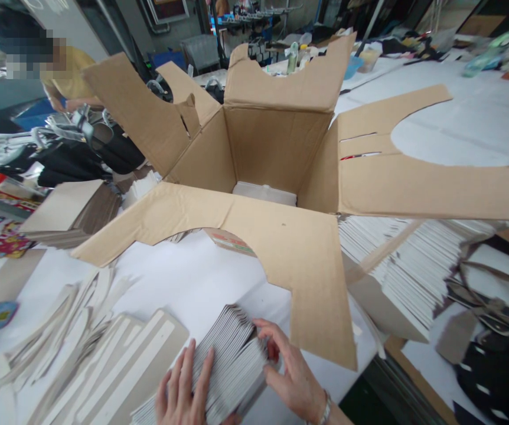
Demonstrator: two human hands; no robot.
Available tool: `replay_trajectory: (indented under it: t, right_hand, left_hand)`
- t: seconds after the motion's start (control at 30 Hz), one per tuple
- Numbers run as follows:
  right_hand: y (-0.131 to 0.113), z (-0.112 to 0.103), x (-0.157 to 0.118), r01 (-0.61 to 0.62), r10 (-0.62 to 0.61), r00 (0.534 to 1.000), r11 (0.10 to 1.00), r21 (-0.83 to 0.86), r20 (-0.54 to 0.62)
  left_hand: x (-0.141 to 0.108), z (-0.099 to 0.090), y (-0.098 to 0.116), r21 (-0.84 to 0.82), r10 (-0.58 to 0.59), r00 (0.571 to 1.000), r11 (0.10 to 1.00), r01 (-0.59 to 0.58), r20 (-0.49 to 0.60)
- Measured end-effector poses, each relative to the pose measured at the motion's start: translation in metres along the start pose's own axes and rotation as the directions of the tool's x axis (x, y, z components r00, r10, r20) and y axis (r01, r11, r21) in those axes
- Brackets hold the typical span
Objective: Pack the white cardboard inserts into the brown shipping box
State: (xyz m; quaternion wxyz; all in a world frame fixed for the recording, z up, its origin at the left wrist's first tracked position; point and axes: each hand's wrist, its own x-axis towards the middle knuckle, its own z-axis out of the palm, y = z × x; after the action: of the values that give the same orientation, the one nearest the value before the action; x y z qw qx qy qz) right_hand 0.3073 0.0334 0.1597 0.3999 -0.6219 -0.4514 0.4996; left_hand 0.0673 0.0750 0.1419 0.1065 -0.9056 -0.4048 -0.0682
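A stack of thin grey-white card pieces (232,360) lies on the white table at the bottom centre. My left hand (186,383) rests on the stack's left side, fingers spread. At its right side is my right hand (287,375), with thumb and fingers curled around the far right edge of several pieces. Beyond both hands stands a cardboard box (276,141), its cut-out flaps folded outward and a white item (266,193) at its bottom.
Long white strips (77,336) and flat card pieces (134,366) lie at the left. Stacked boards (71,206) sit behind them. Bundled white sheets (405,265) and a black bag (498,366) are at the right. A person in yellow (75,74) stands at the back left.
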Motion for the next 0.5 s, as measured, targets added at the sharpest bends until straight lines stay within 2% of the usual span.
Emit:
replay_trajectory:
  t: [0.5]
  right_hand:
    - [-0.0009, 0.0012, -0.0019, 0.029, -0.028, 0.999, 0.998, 0.051, -0.02]
  left_hand:
    - [0.0035, 0.0004, -0.001, 0.012, 0.009, 1.0, 1.0, -0.008, -0.003]
